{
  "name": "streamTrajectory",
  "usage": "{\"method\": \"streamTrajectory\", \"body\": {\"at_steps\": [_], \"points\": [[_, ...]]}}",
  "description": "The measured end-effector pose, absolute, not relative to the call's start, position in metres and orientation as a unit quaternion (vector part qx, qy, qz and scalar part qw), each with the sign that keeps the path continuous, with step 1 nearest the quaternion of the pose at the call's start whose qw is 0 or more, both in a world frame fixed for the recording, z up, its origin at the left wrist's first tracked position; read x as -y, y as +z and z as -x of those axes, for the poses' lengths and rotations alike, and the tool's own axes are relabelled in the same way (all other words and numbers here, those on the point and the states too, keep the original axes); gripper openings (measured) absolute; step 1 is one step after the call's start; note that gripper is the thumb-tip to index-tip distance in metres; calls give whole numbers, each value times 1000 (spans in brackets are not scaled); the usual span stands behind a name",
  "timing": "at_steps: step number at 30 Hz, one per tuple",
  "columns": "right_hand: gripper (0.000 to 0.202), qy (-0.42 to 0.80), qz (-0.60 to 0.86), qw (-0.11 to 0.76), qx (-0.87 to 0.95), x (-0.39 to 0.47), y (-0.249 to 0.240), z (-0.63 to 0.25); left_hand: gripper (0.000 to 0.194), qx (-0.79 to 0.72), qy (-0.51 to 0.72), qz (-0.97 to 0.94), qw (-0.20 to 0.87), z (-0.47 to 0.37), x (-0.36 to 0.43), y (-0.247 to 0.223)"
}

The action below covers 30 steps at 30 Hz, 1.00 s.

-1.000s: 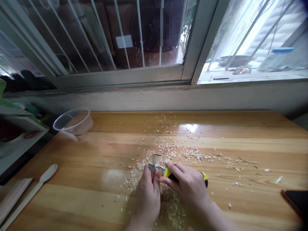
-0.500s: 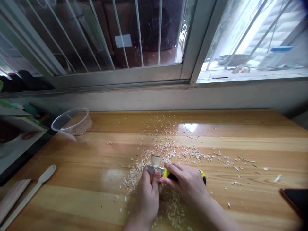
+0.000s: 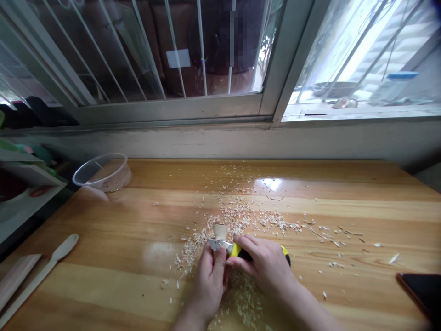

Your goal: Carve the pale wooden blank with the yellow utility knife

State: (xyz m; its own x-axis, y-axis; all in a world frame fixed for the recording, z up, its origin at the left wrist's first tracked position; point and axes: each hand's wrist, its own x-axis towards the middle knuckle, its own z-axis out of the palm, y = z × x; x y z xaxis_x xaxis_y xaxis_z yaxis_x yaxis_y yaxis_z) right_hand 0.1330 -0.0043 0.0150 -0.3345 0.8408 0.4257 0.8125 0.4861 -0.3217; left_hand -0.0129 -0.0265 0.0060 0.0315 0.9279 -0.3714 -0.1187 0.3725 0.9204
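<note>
1. L hand (image 3: pixel 209 278) is closed round a pale wood pc (image 3: pixel 220 231), near-centre of scene; its flared end sticks out past the fingers toward the far side, rest hidden in the grip.
2. R hand (image 3: pixel 264 261), just right of L hand, is wrapped round the yellow/blk handle (image 3: pixel 236 249) of a knife; handle butt shows past the hand's right side.
3. Metal blade (image 3: pixel 217 245) runs left from the handle, across the wood pc below its flared end. L thumb is right by the blade; can't tell if it's pressing.
4. Wood shavings (image 3: pixel 241 212) lie thick on the bench (image 3: pixel 120 262) just beyond & around both hands, thinner toward far edge & right; a few more btwn the forearms.
5. Near left: wooden spoon (image 3: pixel 65 247), bowl end pointing far/right, w/ a flat wood strip (image 3: pixel 19 277) just left of it.
6. Far left: clear round plastic tub (image 3: pixel 117 178), open top, some bits inside.
7. Near right edge: dark flat item (image 3: pixel 422 289) w/ reddish rim, partly cut off.
8. Beyond bench: metal-framed window (image 3: pixel 172 109) w/ bars; blue-lidded container (image 3: pixel 396 87) far right.
</note>
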Motion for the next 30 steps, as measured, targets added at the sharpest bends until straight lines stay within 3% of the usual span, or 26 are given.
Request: {"method": "streamTrajectory", "body": {"at_steps": [5,21,30], "points": [[56,51,501,260,824,4,16,-135,42,-488,413,-319,700,19,29,12],[59,38,503,269,820,2,13,-139,48,-492,419,-314,695,16,25,5],[58,34,482,269,833,2,16,-140,38,-476,448,-366,662,20,24,0]]}}
